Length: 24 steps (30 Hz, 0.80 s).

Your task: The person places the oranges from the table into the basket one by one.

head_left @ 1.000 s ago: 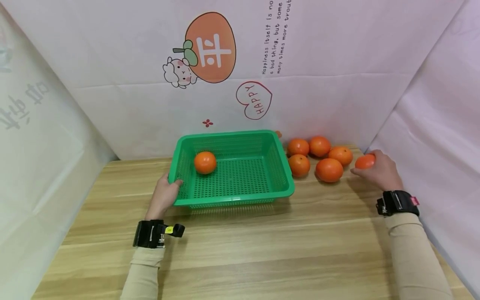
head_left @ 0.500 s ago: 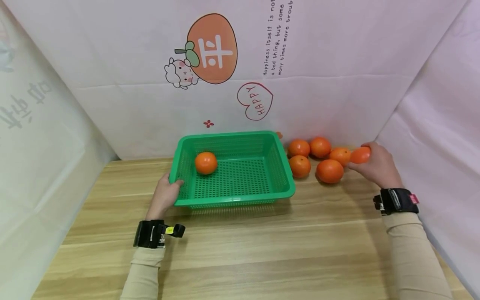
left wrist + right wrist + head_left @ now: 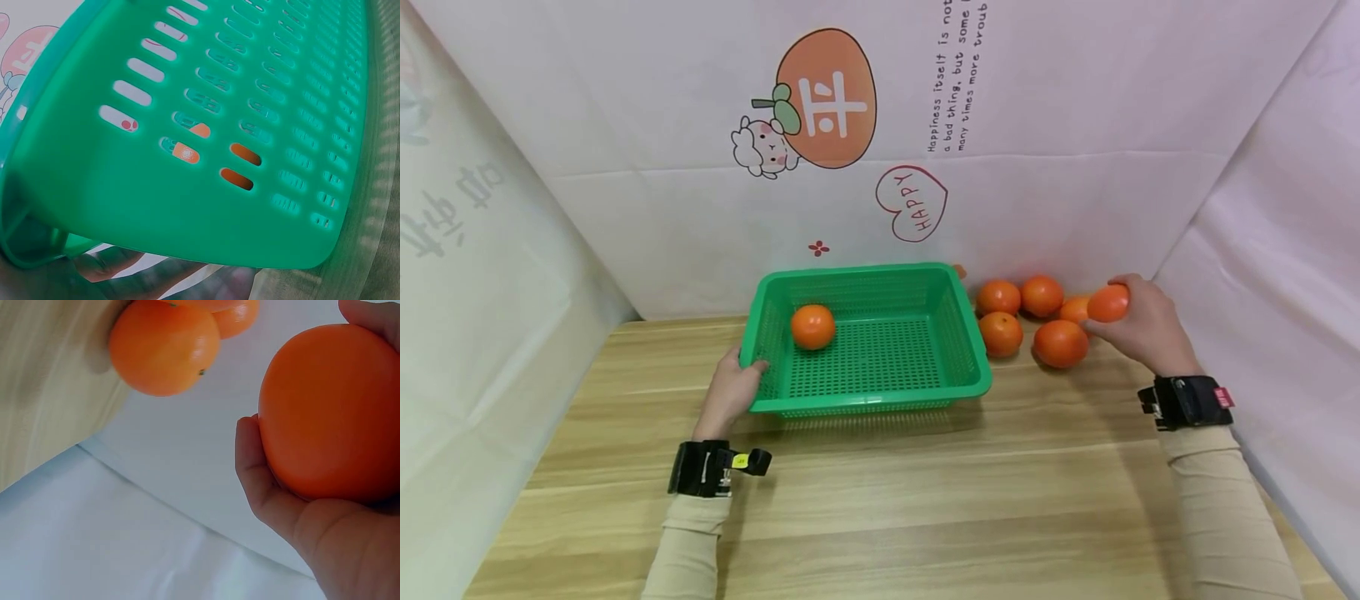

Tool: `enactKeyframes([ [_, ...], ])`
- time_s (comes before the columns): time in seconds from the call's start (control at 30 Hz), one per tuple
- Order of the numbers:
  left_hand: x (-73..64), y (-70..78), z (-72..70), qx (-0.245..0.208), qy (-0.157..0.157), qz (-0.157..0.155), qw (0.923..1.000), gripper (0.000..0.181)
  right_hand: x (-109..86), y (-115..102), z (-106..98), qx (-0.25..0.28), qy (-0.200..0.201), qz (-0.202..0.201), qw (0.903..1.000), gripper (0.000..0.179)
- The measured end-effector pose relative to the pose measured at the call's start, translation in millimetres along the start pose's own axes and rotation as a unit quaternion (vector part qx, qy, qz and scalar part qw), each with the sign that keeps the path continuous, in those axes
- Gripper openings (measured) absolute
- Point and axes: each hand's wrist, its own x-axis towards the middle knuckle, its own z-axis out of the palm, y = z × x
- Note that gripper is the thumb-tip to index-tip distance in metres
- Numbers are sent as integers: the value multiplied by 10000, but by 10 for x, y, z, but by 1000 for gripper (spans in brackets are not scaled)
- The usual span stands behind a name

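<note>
My left hand (image 3: pixel 732 385) grips the left rim of a green plastic basket (image 3: pixel 868 400), thumb over the edge. In the left wrist view, fingers (image 3: pixel 150 275) show beneath the basket's slotted side (image 3: pixel 125 187). One orange (image 3: pixel 812 327) sits inside the basket, toward its left end. At the far right, my right hand (image 3: pixel 1150 325) holds another orange (image 3: pixel 1108 303) raised over the table. The right wrist view shows fingers and thumb curled round this smooth orange (image 3: pixel 331 412). It partly covers one orange (image 3: pixel 1074 309) behind it.
Several oranges (image 3: pixel 1060 343) lie on the wooden table (image 3: pixel 880 500) between the basket and my right hand. White printed cloth (image 3: pixel 700 233) hangs close behind them and along both sides. A strapped wrist camera (image 3: pixel 748 461) sticks out beside my left wrist.
My right hand has lifted the orange from the table's right side and carried it up and left, toward the other oranges. My left hand and the basket have stayed in place.
</note>
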Motion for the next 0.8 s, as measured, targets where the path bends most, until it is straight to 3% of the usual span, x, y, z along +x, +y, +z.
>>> enactKeyframes([
  [0.63,5,-11,-1,4,-5,-36,10000,60,-27,-414,-25,-26,-70,-665,9978,74],
  [0.8,6,-10,2,-1,0,3,10000,60,22,-534,10,551,-97,-1005,9934,38],
])
